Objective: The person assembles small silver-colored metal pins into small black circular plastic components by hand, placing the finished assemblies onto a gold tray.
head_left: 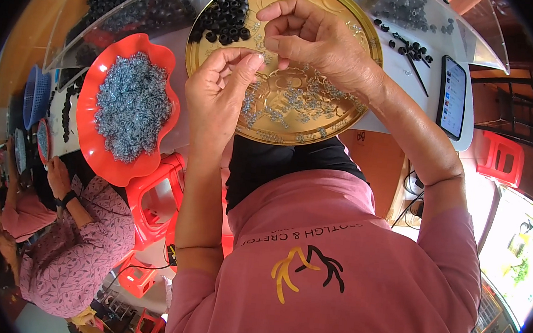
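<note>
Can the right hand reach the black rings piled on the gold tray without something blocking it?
Probably yes. The right hand hovers over the gold tray, beside the black rings, and nothing lies between them.

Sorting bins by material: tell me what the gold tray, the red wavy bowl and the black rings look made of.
Gold tray: likely metal or metallised plastic, glossy with embossed relief. Red wavy bowl: plastic by its look, smooth, shiny, moulded ruffled rim. Black rings: probably rubber or plastic, dull matte black. The left hand and right hand pinch small pieces too tiny to judge.
</note>
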Tool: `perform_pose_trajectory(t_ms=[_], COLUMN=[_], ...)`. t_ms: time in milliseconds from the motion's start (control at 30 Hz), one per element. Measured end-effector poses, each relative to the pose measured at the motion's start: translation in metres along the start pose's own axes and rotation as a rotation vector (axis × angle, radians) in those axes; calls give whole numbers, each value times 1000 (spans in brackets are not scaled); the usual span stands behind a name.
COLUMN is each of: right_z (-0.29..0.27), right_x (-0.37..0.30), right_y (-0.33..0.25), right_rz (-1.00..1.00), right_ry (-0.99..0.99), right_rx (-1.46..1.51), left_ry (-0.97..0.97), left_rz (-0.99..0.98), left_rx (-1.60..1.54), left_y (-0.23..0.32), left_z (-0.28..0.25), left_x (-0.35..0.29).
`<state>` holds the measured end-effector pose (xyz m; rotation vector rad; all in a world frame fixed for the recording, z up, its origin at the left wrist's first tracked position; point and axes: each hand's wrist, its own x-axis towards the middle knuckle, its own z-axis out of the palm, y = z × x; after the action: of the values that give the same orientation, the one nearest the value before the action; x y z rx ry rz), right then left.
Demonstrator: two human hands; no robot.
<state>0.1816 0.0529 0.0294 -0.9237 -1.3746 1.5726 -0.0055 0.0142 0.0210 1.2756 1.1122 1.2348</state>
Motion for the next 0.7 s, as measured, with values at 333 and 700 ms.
perform_pose_trajectory(t_ms=[333, 700], right_z=[-22, -17], right_x=[10, 4], right_y=[6, 6], right_rz=[-215, -393], right_ry=[51, -90], right_rx=[-974, -1078], left_ry=[102, 67], left_rz=[571, 445], left_rx=[859, 567], left_y=[-21, -3], left_z=[-2, -10], left_x=[24, -32])
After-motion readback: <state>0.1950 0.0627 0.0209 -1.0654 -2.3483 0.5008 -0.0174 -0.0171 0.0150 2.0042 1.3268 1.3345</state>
